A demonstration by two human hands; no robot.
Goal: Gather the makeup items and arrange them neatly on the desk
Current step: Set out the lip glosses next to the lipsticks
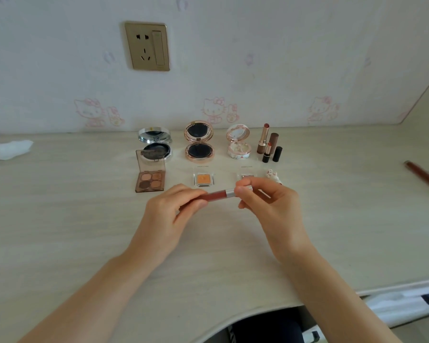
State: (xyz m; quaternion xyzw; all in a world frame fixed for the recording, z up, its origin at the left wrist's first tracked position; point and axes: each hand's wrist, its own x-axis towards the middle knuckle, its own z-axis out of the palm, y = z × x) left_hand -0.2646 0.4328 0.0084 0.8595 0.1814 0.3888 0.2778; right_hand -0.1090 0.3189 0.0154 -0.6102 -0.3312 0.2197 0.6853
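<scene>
Both hands hold a reddish-brown lip gloss tube (217,195) level above the desk (60,219). My left hand (170,214) grips its coloured body. My right hand (268,206) pinches its silver cap end. Behind them stand three opened compacts: a silver one (154,142), a rose-gold one (199,142) and a pale floral one (238,142). Two uncapped lipsticks (264,142) stand beside their caps at the right. A four-shade eyeshadow palette (149,178) and an orange single pan (202,179) lie nearer; a second pan (245,175) is partly hidden by my right fingers.
A crumpled white tissue (8,149) lies at the far left. A long brown-red pencil (422,177) rests near the right edge. A small white figurine (273,175) peeks out behind my right hand. A wall socket (148,45) is on the wall. The desk's curved front edge (258,310) is close.
</scene>
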